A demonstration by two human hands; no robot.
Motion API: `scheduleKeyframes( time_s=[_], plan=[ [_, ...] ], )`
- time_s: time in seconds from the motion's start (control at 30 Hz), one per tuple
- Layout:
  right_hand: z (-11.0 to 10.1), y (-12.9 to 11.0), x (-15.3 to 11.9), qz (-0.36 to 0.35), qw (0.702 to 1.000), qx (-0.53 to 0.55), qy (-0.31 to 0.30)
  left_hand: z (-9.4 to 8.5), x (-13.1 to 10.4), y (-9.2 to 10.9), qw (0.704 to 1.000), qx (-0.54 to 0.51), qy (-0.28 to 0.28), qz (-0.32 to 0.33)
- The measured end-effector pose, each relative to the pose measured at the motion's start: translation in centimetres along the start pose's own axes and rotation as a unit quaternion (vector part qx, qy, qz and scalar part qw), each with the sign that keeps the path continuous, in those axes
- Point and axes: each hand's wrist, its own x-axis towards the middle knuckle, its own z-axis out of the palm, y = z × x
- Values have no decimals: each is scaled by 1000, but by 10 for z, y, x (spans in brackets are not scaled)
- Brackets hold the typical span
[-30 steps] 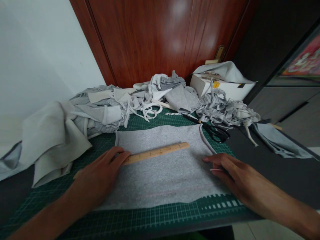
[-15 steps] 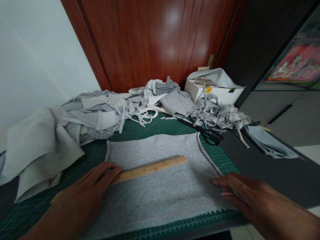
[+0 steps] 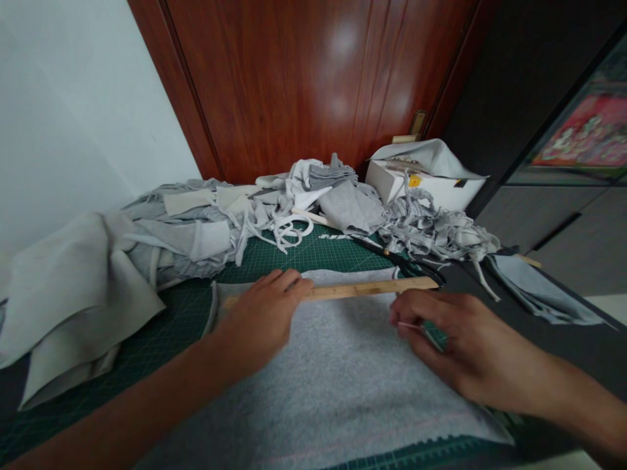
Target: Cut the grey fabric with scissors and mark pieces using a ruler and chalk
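Observation:
A piece of grey knit fabric [image 3: 337, 365] lies spread over the green cutting mat [image 3: 235, 256], with faint pink lines near its front edge. Across its far end rests a wooden ruler [image 3: 362, 288], its right end reaching past the fabric's corner. My left hand [image 3: 267, 313] grips the ruler from above, left of its middle, and covers part of it. At the right edge of the fabric, just below the ruler, my right hand [image 3: 445, 339] is closed in a pinch. Between its fingers shows a thin pink stick [image 3: 410, 326], like a pen, mostly hidden.
Black scissors [image 3: 409, 264] lie beyond the fabric's right corner. Grey and white fabric scraps [image 3: 191, 228] are heaped along the back and left. A white box [image 3: 426, 186] stands behind tangled fabric strips [image 3: 435, 228]. Folded grey cloth [image 3: 543, 287] lies at the right.
The ruler has moved away from me to the fabric's far end and turned nearly level, with my left hand on it. My right hand has moved forward along the fabric's right edge.

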Motion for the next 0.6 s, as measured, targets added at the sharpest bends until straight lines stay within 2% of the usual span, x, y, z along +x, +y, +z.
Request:
scheduleKeyframes(
  time_s=[0.1,0.17,0.27,0.43,0.53,0.6],
  plan=[
    [24,1,12,-46,997,21,-59,15,13,5,999,-20,11,47],
    [36,5,20,-61,996,24,-63,26,12,5,997,-31,30,62],
    [45,15,33,-62,996,21,-68,39,7,6,996,-36,67,50],
    [42,43,61,-13,999,-29,-44,46,3,7,994,-44,90,38],
    [31,70,73,42,998,-37,-4,45,5,7,994,-46,95,36],
    [25,92,76,56,998,-23,-10,45,6,8,994,-46,98,32]
  ],
)
